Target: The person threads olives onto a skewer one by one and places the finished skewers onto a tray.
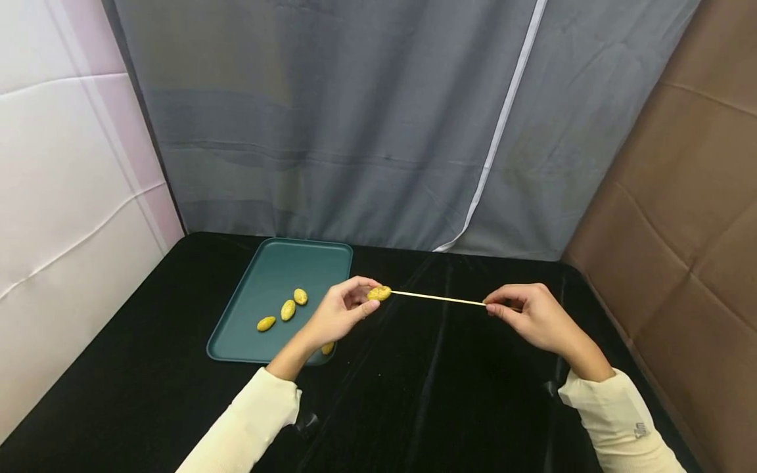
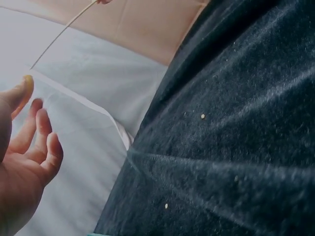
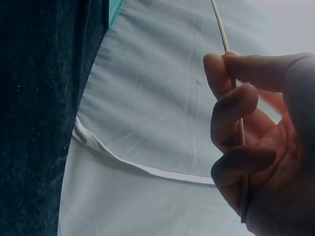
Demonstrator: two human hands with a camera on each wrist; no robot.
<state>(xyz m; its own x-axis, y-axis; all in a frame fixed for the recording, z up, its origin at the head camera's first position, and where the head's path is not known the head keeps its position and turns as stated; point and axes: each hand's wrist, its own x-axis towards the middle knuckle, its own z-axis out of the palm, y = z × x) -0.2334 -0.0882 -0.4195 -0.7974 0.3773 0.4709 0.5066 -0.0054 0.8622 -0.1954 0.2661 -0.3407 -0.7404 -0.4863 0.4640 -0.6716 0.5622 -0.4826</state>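
In the head view my left hand (image 1: pixel 340 312) pinches a small yellow oval fruit (image 1: pixel 379 293) with brown marks between thumb and fingers, above the table. A thin wooden skewer (image 1: pixel 437 298) runs from the fruit across to my right hand (image 1: pixel 532 316), which holds its other end. How deep the skewer sits in the fruit cannot be seen. In the right wrist view, thumb and curled fingers grip the skewer (image 3: pixel 220 24), its tail passing along the palm. The left wrist view shows my left hand (image 2: pixel 29 152) with the fruit mostly hidden behind the thumb.
A dark green tray (image 1: pixel 307 253) lies on the black cloth-covered table (image 1: pixel 402 407) at the left. Several similar yellow fruits (image 1: pixel 288 310) lie in it, one partly behind the left wrist. A grey curtain (image 1: pixel 355 131) hangs behind, with a brown panel (image 1: pixel 680 230) at the right.
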